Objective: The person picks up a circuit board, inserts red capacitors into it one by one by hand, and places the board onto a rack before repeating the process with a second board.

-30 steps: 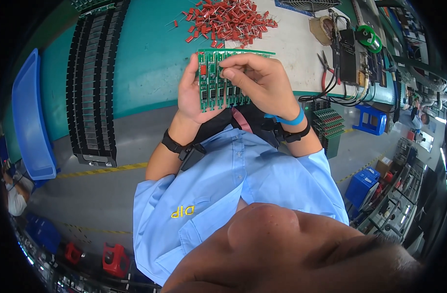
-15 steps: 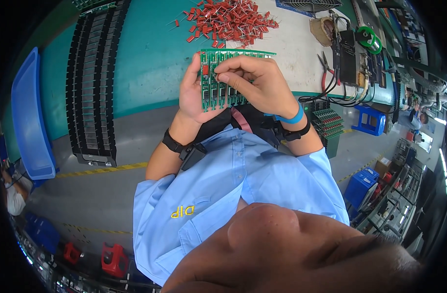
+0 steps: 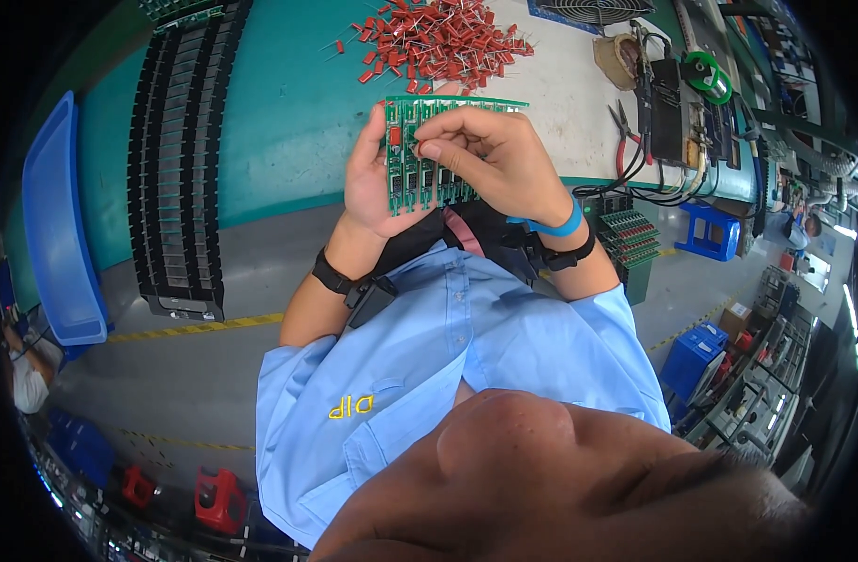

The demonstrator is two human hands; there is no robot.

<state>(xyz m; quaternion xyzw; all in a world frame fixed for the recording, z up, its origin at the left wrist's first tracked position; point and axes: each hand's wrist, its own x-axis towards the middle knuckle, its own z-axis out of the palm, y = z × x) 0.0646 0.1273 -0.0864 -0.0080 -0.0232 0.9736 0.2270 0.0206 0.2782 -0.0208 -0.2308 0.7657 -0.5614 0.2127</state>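
Note:
My left hand [image 3: 365,180] supports a green circuit board panel [image 3: 411,178] from its left side and beneath, with the thumb along the left edge. The panel is split into several narrow strips that carry small dark parts. One red capacitor [image 3: 395,137] stands on the leftmost strip. Over the second strip, the thumb and forefinger of my right hand [image 3: 504,155] are pinched on a small red capacitor, mostly hidden by the fingertips. That hand covers the panel's right part. Beyond the panel lies a heap of red capacitors [image 3: 438,42] with wire leads.
A black slotted rack [image 3: 178,178] and a blue tray [image 3: 64,225] lie to the left. Red-handled pliers [image 3: 623,136], a green solder wire spool [image 3: 708,77] and cables are on the right of the bench. More boards [image 3: 630,234] stand below the bench edge.
Both hands stay almost in place. The right fingertips shift very slightly over the second strip, and the panel barely moves.

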